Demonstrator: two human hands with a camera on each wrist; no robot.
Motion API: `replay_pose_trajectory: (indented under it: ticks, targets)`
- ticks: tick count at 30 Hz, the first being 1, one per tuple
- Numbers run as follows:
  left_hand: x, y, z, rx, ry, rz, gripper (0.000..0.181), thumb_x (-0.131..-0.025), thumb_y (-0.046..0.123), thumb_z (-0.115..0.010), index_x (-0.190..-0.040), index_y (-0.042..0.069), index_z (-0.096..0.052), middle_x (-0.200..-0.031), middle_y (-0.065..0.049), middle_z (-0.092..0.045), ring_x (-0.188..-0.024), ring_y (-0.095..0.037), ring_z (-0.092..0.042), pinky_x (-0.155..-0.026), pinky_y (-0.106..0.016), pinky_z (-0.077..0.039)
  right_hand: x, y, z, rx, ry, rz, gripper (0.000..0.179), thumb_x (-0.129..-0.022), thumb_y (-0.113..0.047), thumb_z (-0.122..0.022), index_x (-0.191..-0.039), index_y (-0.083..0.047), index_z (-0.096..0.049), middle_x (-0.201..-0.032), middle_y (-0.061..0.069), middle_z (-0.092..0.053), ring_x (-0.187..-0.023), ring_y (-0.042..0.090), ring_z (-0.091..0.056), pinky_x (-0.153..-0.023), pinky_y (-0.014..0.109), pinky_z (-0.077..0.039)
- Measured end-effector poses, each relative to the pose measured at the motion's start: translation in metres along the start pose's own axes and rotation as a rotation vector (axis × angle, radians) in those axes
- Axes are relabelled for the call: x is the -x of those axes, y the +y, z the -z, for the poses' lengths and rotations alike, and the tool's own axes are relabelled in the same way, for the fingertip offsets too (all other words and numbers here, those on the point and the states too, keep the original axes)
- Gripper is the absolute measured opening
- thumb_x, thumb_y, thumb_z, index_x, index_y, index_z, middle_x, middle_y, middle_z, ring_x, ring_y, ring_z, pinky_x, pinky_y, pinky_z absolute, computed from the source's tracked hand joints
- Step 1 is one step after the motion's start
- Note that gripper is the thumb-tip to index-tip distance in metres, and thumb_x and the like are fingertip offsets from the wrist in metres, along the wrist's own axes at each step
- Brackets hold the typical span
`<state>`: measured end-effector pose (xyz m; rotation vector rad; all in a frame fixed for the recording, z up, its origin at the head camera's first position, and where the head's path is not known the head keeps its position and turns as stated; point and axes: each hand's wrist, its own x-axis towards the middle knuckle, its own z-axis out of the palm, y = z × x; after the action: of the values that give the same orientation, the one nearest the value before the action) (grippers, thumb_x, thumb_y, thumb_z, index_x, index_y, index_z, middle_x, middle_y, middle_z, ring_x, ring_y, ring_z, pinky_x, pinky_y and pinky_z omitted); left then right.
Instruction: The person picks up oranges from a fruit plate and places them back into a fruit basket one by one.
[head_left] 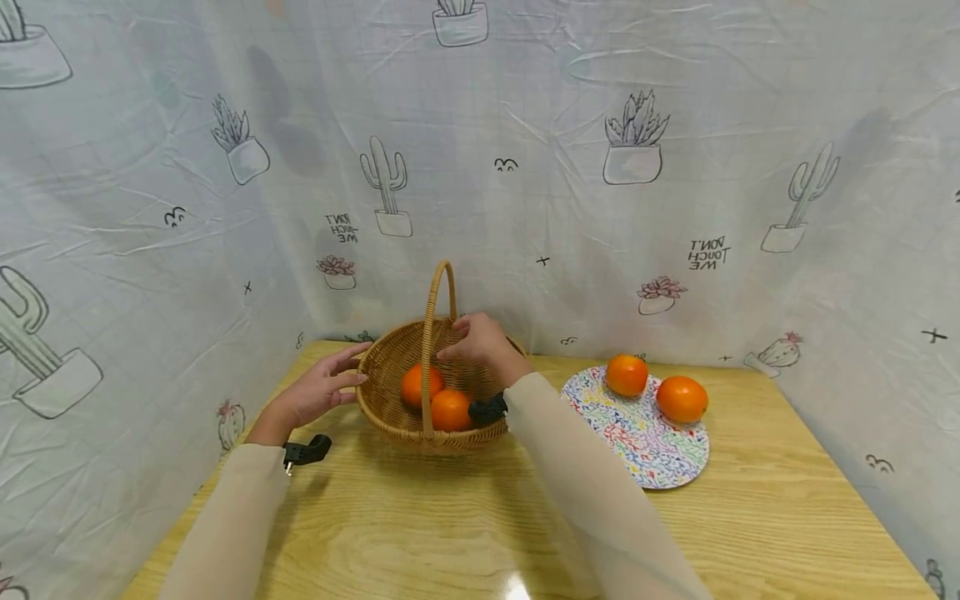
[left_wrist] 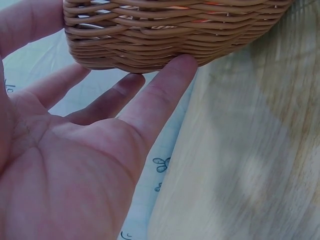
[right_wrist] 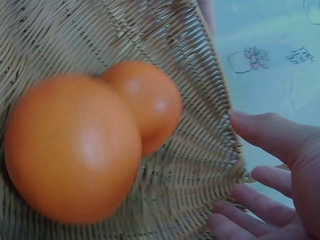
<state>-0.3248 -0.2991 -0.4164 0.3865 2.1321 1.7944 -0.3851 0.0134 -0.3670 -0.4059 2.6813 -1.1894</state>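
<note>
Basket (head_left: 384,367) sits toward the back of the table (head_left: 390,525), two oranges (head_left: 452,411) inside; two more fruits (head_left: 682,399) lie on the patterned plate (head_left: 637,458). Left hand (head_left: 318,390): fingers spread, touching the basket's outer left side. Right hand (head_left: 486,346): thumb and fingers apart at the far rim, no fruit held; grip on rim cannot be told. Judgement: steady both sides evenly, wrist clear of the handle (head_left: 428,333), no tilting.

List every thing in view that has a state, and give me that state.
Basket: partly filled
Handle: standing up
Basket fruits: look whole, side by side
Mat: lying flat, partly covered
Mat fruits: look whole, apart
Left hand: fingers touching basket
Right hand: at basket, holding no fruit
</note>
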Motion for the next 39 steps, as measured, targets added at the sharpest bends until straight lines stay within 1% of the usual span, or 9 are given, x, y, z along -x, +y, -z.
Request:
replay_pose_trajectory:
  ticks: [5,9,14,18,23,27,32,36,39]
  targets:
    - [0.001,0.000,0.000,0.006,-0.009,-0.007,0.077,-0.105,0.018,-0.059,-0.167,0.015,-0.013,-0.169,-0.025,-0.011,-0.148,-0.050,-0.029,-0.099,-0.033,-0.059,0.009,-0.001,0.011,-0.033,-0.026,0.058,0.066,-0.086,-0.032,-0.084,-0.141,-0.005,-0.061,-0.138,0.017,-0.064,-0.125,0.033,-0.061,-0.102,0.045,-0.055]
    - [0.000,0.000,0.000,-0.001,-0.005,-0.009,0.077,-0.105,0.018,-0.060,-0.167,0.014,-0.013,-0.167,-0.026,-0.014,-0.148,-0.050,-0.029,-0.099,-0.033,-0.059,0.019,0.000,0.019,-0.087,-0.028,0.090,0.065,-0.087,-0.035,-0.083,-0.141,-0.007,-0.062,-0.138,0.015,-0.064,-0.126,0.031,-0.060,-0.103,0.045,-0.054]
    - [0.005,-0.001,0.000,-0.021,-0.002,-0.015,0.076,-0.106,0.019,-0.059,-0.167,0.015,-0.013,-0.167,-0.027,-0.012,-0.149,-0.050,-0.027,-0.100,-0.032,-0.058,0.035,0.003,0.026,-0.149,-0.037,0.134,0.062,-0.087,-0.037,-0.083,-0.141,-0.011,-0.063,-0.137,0.012,-0.066,-0.126,0.027,-0.061,-0.106,0.045,-0.052]
    - [0.008,-0.003,-0.001,-0.015,-0.004,-0.025,0.077,-0.106,0.018,-0.059,-0.167,0.016,-0.013,-0.168,-0.026,-0.010,-0.150,-0.051,-0.026,-0.099,-0.032,-0.059,0.045,0.007,0.031,-0.151,-0.017,0.163,0.060,-0.087,-0.037,-0.082,-0.139,-0.013,-0.064,-0.137,0.009,-0.067,-0.127,0.025,-0.060,-0.106,0.044,-0.052]
    - [0.010,-0.006,-0.001,-0.011,-0.011,-0.031,0.077,-0.106,0.017,-0.059,-0.167,0.016,-0.012,-0.169,-0.026,-0.010,-0.150,-0.051,-0.025,-0.100,-0.034,-0.058,0.058,0.012,0.039,-0.229,-0.006,0.158,0.056,-0.088,-0.034,-0.082,-0.138,-0.015,-0.065,-0.140,0.009,-0.065,-0.128,0.026,-0.060,-0.106,0.047,-0.053]
    - [0.012,-0.009,0.000,-0.026,-0.014,-0.039,0.076,-0.106,0.017,-0.058,-0.167,0.016,-0.012,-0.169,-0.026,-0.010,-0.150,-0.051,-0.026,-0.100,-0.034,-0.058,0.070,0.017,0.045,-0.324,-0.003,0.153,0.055,-0.089,-0.029,-0.081,-0.139,-0.014,-0.063,-0.145,0.013,-0.061,-0.131,0.029,-0.059,-0.111,0.050,-0.049]
    - [0.013,-0.010,0.000,-0.030,-0.022,-0.056,0.076,-0.106,0.017,-0.058,-0.167,0.015,-0.013,-0.169,-0.025,-0.009,-0.150,-0.052,-0.026,-0.100,-0.034,-0.058,0.086,0.026,0.052,-0.401,0.030,0.147,0.054,-0.090,-0.025,-0.081,-0.139,-0.014,-0.063,-0.144,0.011,-0.061,-0.132,0.027,-0.060,-0.114,0.051,-0.047]
    - [0.016,-0.011,0.000,-0.034,-0.022,-0.062,0.075,-0.106,0.016,-0.058,-0.167,0.015,-0.013,-0.168,-0.026,-0.010,-0.149,-0.052,-0.026,-0.101,-0.034,-0.058,0.099,0.035,0.057,-0.425,0.058,0.171,0.052,-0.090,-0.022,-0.081,-0.138,-0.011,-0.063,-0.141,0.010,-0.064,-0.131,0.028,-0.061,-0.116,0.051,-0.045]
    - [0.018,-0.012,0.000,-0.041,-0.022,-0.066,0.074,-0.106,0.016,-0.057,-0.167,0.015,-0.013,-0.168,-0.027,-0.011,-0.150,-0.052,-0.026,-0.101,-0.034,-0.058,0.110,0.042,0.060,-0.438,0.075,0.178,0.052,-0.090,-0.019,-0.080,-0.138,-0.009,-0.062,-0.141,0.013,-0.063,-0.132,0.030,-0.059,-0.117,0.053,-0.043]
